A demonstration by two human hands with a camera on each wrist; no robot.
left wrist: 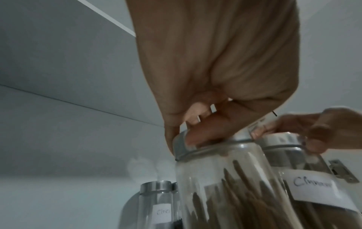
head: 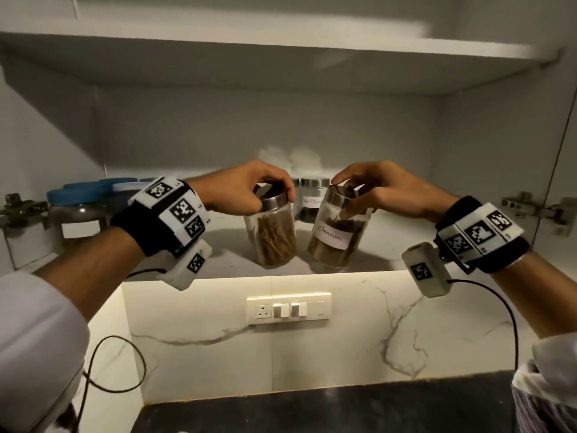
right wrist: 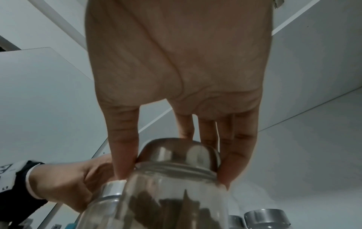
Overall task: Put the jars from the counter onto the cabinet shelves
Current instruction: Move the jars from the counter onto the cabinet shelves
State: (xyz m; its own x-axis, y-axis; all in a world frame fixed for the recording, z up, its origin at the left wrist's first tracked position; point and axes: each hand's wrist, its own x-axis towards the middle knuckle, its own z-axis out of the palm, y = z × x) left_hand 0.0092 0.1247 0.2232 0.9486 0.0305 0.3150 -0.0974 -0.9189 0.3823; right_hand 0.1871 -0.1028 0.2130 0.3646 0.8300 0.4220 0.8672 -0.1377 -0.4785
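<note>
Two glass jars with steel lids hang over the front of the lower cabinet shelf (head: 390, 245). My left hand (head: 249, 189) grips the lid of the left jar (head: 274, 239), which holds brown sticks and hangs nearly upright. My right hand (head: 368, 189) grips the lid of the right jar (head: 337, 242), labelled "Cinnamon" and tilted to the left. In the left wrist view my fingers (left wrist: 199, 133) curl over the lid of the stick jar (left wrist: 225, 193). In the right wrist view my thumb and fingers (right wrist: 125, 155) clasp the steel lid (right wrist: 176, 153). Whether the jar bases touch the shelf I cannot tell.
Small steel-lidded jars (head: 312, 198) stand behind on the shelf. Blue-lidded containers (head: 81, 207) fill the shelf's left end. Door hinges (head: 530, 207) stick out on both cabinet sides. An upper shelf (head: 281, 42) runs overhead. A switch panel (head: 288, 309) and dark counter (head: 312, 410) lie below.
</note>
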